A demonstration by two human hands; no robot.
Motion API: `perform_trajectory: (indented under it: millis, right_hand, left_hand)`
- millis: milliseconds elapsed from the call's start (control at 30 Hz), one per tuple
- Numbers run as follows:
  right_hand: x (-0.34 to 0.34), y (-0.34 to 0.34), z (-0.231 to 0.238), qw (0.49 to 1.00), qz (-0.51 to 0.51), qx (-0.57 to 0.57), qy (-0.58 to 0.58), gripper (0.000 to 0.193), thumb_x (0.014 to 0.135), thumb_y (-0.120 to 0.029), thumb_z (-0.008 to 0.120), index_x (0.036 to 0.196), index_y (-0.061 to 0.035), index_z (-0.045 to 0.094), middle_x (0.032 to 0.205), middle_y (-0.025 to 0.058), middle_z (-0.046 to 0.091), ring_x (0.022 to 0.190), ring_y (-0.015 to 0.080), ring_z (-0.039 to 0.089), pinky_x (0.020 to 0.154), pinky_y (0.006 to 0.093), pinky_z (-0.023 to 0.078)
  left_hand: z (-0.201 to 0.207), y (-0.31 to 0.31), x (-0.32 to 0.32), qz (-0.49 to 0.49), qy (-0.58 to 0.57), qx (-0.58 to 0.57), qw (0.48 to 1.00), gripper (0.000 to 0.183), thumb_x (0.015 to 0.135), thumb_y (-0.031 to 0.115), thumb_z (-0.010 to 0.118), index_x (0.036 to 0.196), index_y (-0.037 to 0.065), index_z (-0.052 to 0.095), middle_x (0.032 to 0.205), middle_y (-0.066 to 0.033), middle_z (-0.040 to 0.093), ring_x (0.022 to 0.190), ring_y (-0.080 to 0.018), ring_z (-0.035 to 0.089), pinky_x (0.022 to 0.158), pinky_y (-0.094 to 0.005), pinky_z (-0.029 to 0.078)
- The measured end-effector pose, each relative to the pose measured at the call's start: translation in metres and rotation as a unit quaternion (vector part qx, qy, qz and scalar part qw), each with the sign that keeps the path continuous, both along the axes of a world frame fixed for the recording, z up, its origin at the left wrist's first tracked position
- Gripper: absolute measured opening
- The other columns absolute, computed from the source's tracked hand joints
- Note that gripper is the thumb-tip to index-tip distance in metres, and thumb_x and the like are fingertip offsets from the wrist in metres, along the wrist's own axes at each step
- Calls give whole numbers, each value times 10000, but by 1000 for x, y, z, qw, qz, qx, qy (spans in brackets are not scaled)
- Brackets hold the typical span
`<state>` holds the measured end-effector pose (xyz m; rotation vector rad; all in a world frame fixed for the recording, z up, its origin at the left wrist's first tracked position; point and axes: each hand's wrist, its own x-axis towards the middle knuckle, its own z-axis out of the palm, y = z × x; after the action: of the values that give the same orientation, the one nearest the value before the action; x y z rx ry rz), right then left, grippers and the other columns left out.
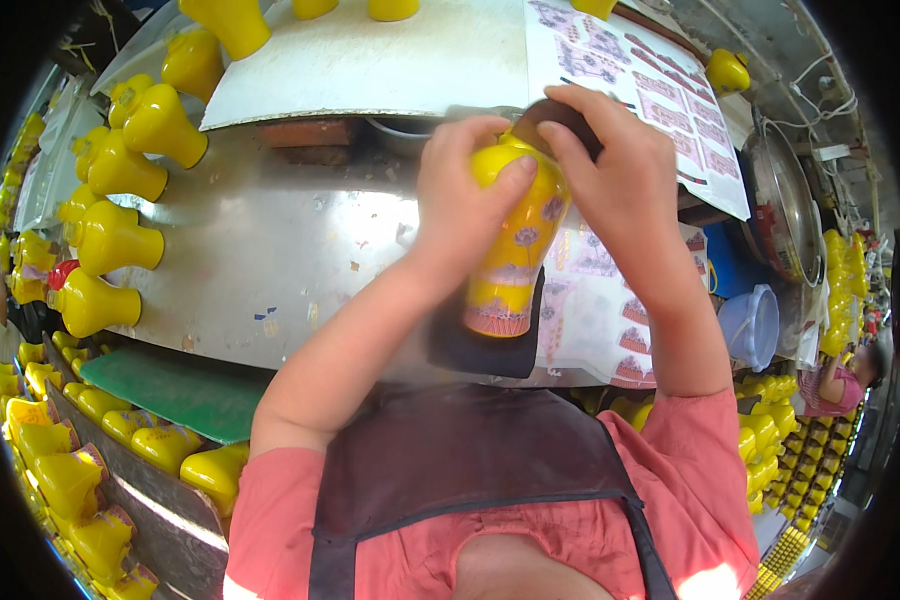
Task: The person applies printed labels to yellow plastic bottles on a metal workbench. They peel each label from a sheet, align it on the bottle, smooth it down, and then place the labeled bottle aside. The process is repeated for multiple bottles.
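A glossy yellow vase (520, 240) with purple flower decals and a patterned band near its foot lies tilted over the metal tabletop, its neck pointing away from me. My left hand (462, 190) is closed around its shoulder, the thumb pressed on the near side. My right hand (625, 150) pinches a dark brown, flat, rounded scraper (560, 122) against the vase near its neck. Under the vase's foot is a black pad (518, 358). Printed decal sheets (582, 290) lie just right of the vase.
Plain yellow vases (120, 245) line the table's left side. A white board (370, 65) and another decal sheet (660, 90) lie at the back. To the right are a metal basin (785, 200) and a pale blue bucket (750, 325). Farther right sits another person (838, 388).
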<state>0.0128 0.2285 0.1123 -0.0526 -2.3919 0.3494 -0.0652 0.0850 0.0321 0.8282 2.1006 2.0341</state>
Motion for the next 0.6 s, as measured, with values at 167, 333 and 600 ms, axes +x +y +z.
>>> perform_trajectory:
  millis: [167,333,600]
  right_hand:
    - [40,-23,-8,974,94,167,117,214,808,-84,790,1013,-124,747,853,65,689,785,274,718,676,356,594]
    - [73,-45,-27,948,289,130,38,369,699,-64,788,1065,-98,754,886,54,677,881,259,723,776,390,622]
    - [82,-36,-37,954,299,7,0,321,753,-83,784,1068,-134,741,871,49,688,771,233,708,636,359,560]
  left_hand:
    - [4,1,-9,-36,-109,45,992,208,1005,135,615,1166,14,668,1091,-44,652,1019,-118,616,910,-276,514]
    - [19,-6,0,-60,-264,136,953,180,1059,93,534,1147,21,674,1051,-27,670,993,-98,628,897,-253,515]
    - [-5,-9,20,20,83,-48,995,368,997,251,556,1323,88,600,1342,-175,528,1235,-346,520,1125,-436,380]
